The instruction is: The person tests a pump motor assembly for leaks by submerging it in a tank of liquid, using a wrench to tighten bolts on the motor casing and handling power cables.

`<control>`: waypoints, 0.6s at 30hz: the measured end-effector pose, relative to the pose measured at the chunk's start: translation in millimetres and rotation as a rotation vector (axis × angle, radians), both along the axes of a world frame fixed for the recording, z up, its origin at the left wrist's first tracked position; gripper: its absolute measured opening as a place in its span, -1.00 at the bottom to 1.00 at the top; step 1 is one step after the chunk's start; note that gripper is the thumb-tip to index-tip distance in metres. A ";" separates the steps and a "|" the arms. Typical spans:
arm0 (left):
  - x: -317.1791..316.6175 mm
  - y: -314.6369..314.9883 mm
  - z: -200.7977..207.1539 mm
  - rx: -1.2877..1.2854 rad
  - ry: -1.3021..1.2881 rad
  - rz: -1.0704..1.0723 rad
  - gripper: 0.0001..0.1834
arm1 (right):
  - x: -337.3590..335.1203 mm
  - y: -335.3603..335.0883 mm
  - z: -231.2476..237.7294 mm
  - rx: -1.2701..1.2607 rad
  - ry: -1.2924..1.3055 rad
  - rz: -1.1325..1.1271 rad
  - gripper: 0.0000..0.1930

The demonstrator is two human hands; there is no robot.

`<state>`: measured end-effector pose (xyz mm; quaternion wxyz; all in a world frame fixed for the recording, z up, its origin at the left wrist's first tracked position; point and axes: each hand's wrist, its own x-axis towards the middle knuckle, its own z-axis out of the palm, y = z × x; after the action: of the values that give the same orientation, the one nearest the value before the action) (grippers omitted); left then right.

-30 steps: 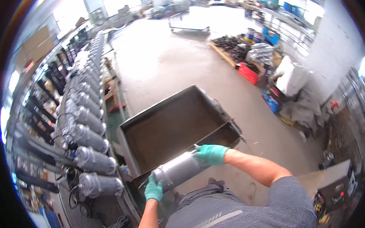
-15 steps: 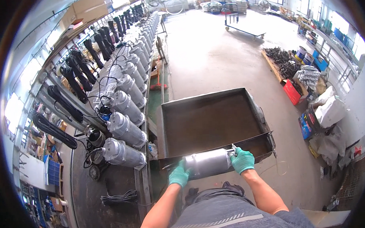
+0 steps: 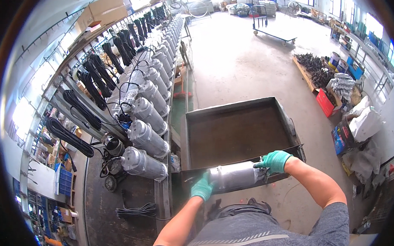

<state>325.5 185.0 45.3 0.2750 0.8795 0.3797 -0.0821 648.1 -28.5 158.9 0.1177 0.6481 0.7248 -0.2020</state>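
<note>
A silver metal cylinder (image 3: 234, 176), like a motor housing, lies sideways at the near edge of a dark, shallow metal tray (image 3: 231, 106). My left hand (image 3: 202, 187), in a green glove and slightly blurred, grips its left end. At the other end, my gloved right hand (image 3: 276, 162) comes in from above with its fingers curled; the glove's fingertips look dark. What these fingers hold exactly is partly hidden by the hand. A dark strip (image 3: 295, 151) runs across the tray's near side, just behind the cylinder.
Left of the tray, a long bench carries a row of similar silver motors (image 3: 143, 163) with black cable coils (image 3: 69, 135) hanging above. A cable bundle (image 3: 137, 210) lies on the dark bench top (image 3: 123, 236). Right: a red box (image 3: 325, 102) and white bags (image 3: 365, 122). A trolley (image 3: 274, 33) stands farther off.
My right hand has shifted from gripping the cylinder's right end to reaching over it from above, its elbow swung outward. My left hand stays at the left end. The whole view has shifted slightly.
</note>
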 end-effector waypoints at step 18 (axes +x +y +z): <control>1.5 -9.8 -1.9 0.008 0.033 0.031 -0.15 | -17.3 -41.4 -71.0 0.326 0.317 -0.512 -0.74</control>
<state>327.0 175.3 43.4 0.2666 0.8731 0.3979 -0.0909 630.8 -69.9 88.0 -0.1559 0.7800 0.5704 -0.2048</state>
